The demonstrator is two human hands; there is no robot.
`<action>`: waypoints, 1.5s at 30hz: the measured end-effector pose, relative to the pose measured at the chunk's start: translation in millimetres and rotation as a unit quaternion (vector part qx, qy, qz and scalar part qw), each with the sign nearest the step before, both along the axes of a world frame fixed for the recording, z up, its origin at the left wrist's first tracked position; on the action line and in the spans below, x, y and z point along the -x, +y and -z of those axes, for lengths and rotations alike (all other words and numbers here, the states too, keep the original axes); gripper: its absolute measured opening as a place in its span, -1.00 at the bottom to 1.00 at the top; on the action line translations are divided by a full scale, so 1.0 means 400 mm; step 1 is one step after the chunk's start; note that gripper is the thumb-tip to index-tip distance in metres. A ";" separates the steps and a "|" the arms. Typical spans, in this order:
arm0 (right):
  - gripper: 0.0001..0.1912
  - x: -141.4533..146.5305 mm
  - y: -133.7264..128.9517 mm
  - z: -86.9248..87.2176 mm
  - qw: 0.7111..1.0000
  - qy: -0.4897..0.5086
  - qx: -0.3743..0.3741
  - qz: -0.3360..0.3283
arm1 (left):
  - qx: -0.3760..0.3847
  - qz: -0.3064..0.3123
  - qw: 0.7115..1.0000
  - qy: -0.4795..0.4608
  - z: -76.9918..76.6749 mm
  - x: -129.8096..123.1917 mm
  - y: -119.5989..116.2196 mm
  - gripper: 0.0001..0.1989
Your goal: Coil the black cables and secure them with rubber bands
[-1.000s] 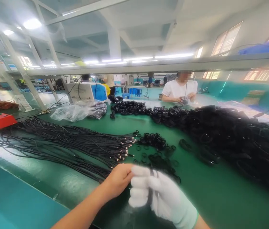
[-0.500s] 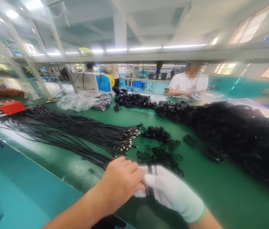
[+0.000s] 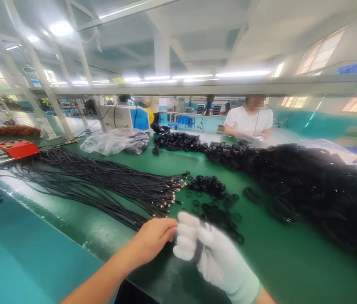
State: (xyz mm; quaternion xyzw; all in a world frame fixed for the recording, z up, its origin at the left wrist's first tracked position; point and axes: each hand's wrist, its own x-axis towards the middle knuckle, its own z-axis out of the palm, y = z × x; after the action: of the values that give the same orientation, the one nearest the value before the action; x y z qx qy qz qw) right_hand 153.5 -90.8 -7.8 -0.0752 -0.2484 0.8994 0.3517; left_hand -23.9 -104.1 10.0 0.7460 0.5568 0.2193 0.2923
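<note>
My right hand (image 3: 219, 255), in a white glove with a green cuff, has its fingers curled round a coiled black cable (image 3: 198, 252). Only a dark, blurred strip of the coil shows at the palm; the glove hides the rest. Bare and closed, my left hand (image 3: 155, 240) meets the gloved fingertips from the left. What its fingers pinch, if anything, is hidden. Long black cables (image 3: 112, 175) lie in a bundle left of my hands, metal plugs towards me. Beyond the glove are small black rings (image 3: 212, 185) in loose piles.
A large heap of coiled black cables (image 3: 311, 181) covers the right side of the green table (image 3: 279, 253). Clear plastic bags (image 3: 104, 142), a red control box (image 3: 18, 148) and a white-and-blue machine (image 3: 124, 117) stand farther back. A person (image 3: 250, 120) in white sits across the table.
My right hand has turned so its curled fingers and palm face me; the cable loops earlier seen over the glove now show at the palm. My left hand has drawn back slightly from the coil.
</note>
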 end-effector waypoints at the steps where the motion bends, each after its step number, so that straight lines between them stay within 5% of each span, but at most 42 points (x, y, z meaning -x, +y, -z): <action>1: -0.58 -0.008 0.011 -0.006 0.999 0.000 -0.006 0.032 | -0.018 -0.026 0.999 0.038 0.005 -0.003 -0.003 -0.74; 6: -0.61 -0.044 0.056 -0.025 0.991 -0.043 -0.008 0.125 | -0.066 -0.113 0.964 0.232 0.017 -0.055 -0.021 -0.73; 12: -0.61 -0.052 0.068 -0.022 0.984 -0.075 -0.011 0.159 | -0.158 -0.049 0.944 0.286 0.013 -0.132 -0.064 -0.77; 16: -0.63 -0.035 0.057 -0.022 0.977 -0.141 -0.027 0.158 | -0.278 0.020 0.923 0.264 0.007 -0.123 -0.053 -0.80; 21: -0.81 -0.015 0.038 -0.009 0.985 -0.145 -0.088 0.032 | -0.371 0.177 0.866 0.285 -0.078 -0.056 0.014 -0.80; 24: -0.80 -0.007 0.025 -0.003 0.990 -0.095 -0.084 -0.060 | -0.342 0.230 0.870 0.269 -0.120 -0.030 0.055 -0.75; 27: -0.72 -0.002 0.013 0.005 0.989 -0.089 -0.059 -0.100 | -0.296 0.268 0.890 0.218 -0.122 -0.019 0.084 -0.78; 34: -0.74 0.000 0.012 0.037 0.991 -0.099 -0.017 -0.090 | -0.370 0.182 0.891 0.188 -0.116 -0.019 0.059 -0.86; 37: -0.66 -0.002 0.010 0.041 0.990 -0.073 -0.018 -0.122 | -0.298 0.249 0.889 0.241 -0.137 -0.031 0.049 -0.84; 40: -0.61 -0.006 0.002 0.036 0.986 -0.047 0.002 -0.162 | -0.141 0.268 0.937 0.174 -0.151 -0.032 0.065 -0.84; 42: -0.60 -0.009 -0.004 0.030 0.984 -0.033 0.010 -0.176 | -0.006 0.235 0.970 0.061 -0.144 -0.025 0.075 -0.88; 45: -0.60 -0.011 -0.008 0.023 0.984 -0.016 0.007 -0.178 | 0.138 0.133 0.976 -0.107 -0.109 -0.020 0.065 -0.87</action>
State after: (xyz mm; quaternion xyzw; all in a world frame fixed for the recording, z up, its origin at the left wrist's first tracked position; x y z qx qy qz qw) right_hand 157.8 -94.2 -17.1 -0.0471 -0.2568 0.9481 0.1816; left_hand -16.0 -78.2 53.5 0.7377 0.4433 0.1785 0.4769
